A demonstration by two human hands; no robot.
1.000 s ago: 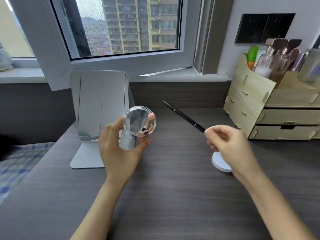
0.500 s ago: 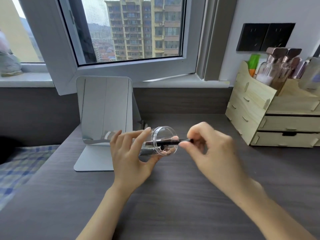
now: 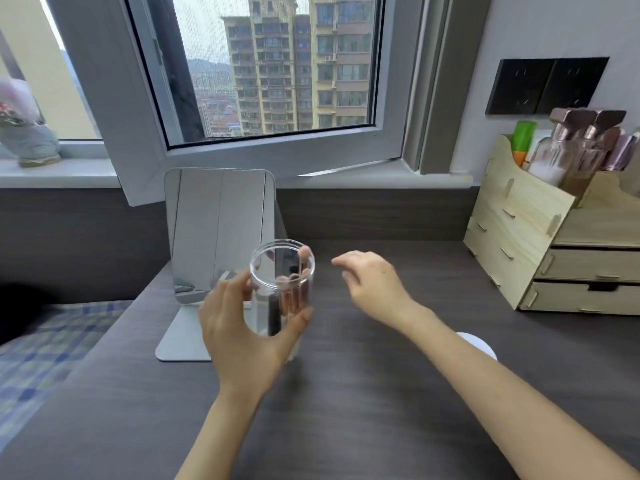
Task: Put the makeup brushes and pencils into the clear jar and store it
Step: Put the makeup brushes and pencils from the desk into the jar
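My left hand (image 3: 242, 327) grips the clear jar (image 3: 282, 271) upright, a little above the dark desk (image 3: 346, 410), in front of the mirror. Inside the jar stand a black brush or pencil (image 3: 274, 315) and some brownish sticks; my fingers show through the plastic, so their number is hard to tell. My right hand (image 3: 372, 285) hovers just right of the jar's mouth with fingers spread and nothing in it. A white round lid (image 3: 479, 344) lies on the desk, partly hidden behind my right forearm.
A standing mirror (image 3: 218, 233) is behind the jar. A wooden drawer organiser (image 3: 554, 254) holding bottles (image 3: 568, 150) stands at the right against the wall. The opened window sash (image 3: 277, 147) leans in over the sill. A checked bedcover (image 3: 41, 348) lies left of the desk.
My right hand slid the black brush into the tilted jar and let it go, then drew back to the right. My left hand has turned the jar upright.
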